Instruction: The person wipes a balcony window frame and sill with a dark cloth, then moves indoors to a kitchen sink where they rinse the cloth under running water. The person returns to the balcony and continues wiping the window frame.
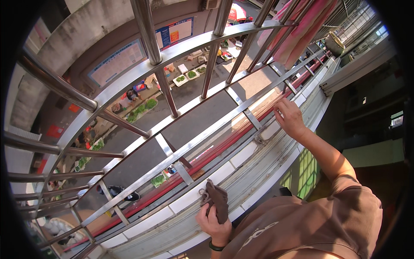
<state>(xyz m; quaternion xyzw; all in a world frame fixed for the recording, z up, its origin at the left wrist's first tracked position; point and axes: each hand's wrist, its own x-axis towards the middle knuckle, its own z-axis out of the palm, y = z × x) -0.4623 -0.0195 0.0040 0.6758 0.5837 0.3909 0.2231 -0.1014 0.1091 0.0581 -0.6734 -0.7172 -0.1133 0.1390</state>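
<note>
My left hand (212,223), with a dark bangle at the wrist, grips a crumpled dark brown cloth (217,200) above the window's sliding track (241,181). A loop of the cloth hangs over the white-tiled outer sill (222,174). Further along to the right, my right hand (289,118) reaches out with bent fingers. Its fingertips are beside the red rail (223,150) and the sill's outer edge. Whether they touch the rail or pinch something small cannot be seen.
A stainless-steel window guard (190,111) with round bars encloses the opening. A pink cloth (296,35) hangs from it, and a pot (334,43) stands at the far right. Below is a street (187,97) with vegetable trays (191,74), people and a parked scooter (121,193).
</note>
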